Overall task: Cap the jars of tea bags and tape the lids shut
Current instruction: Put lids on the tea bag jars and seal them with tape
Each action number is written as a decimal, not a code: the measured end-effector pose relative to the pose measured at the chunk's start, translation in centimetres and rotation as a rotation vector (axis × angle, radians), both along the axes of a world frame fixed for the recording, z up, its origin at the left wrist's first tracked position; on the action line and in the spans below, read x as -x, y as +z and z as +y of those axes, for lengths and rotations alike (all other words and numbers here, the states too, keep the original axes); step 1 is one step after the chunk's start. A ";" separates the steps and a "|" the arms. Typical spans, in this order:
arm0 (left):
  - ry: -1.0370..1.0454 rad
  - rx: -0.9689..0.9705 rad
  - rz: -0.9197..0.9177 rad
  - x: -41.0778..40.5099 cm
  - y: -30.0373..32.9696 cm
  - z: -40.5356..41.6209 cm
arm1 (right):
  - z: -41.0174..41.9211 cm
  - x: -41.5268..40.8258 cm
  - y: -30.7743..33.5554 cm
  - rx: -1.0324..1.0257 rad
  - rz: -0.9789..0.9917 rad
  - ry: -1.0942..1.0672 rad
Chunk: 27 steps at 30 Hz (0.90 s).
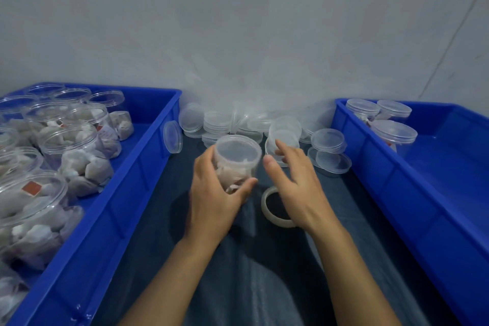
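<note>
Both forearms reach forward. Left hand (217, 193) grips a capped jar (236, 159) of tea bags at centre; right hand (293, 182) hovers beside it, fingers loosely spread, above the tape roll (275, 206). No legible writing.

The left hand (214, 193) covers the lower part of the jar (236, 160), hiding most of its tea bags. The right hand (293, 180) hides part of the tape roll (275, 205). Both blue bins (148, 167) (397, 182) run off the picture's edges. Motion blurs both hands.
</note>
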<state>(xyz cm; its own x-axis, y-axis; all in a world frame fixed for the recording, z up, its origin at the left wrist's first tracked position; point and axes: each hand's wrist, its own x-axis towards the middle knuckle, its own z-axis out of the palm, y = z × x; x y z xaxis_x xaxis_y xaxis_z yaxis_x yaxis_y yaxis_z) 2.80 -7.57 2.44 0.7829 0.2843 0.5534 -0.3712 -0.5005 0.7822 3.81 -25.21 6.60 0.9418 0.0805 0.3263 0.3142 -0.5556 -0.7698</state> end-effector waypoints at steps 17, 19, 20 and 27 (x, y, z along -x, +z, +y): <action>0.239 -0.358 -0.109 0.3 0.7 0.5 | -1.2 0.1 0.6 0.480 0.109 -0.062; 0.253 -0.430 -0.247 0.6 1.0 0.0 | -1.4 0.2 1.1 0.145 0.179 -0.021; 0.244 -0.454 -0.320 0.7 1.1 -0.3 | -1.4 0.2 1.3 -0.002 0.208 0.024; -0.016 -0.404 -0.380 2.0 1.3 -2.8 | -1.3 1.1 1.4 -0.112 0.009 0.165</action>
<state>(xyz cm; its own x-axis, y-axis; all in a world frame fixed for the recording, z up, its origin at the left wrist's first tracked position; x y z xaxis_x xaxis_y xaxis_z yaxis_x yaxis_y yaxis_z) 0.85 -10.37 3.74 0.5092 -0.0198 0.8604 -0.5999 -0.7250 0.3384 2.68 -26.51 8.01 0.9220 0.1974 0.3331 0.3862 -0.4075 -0.8275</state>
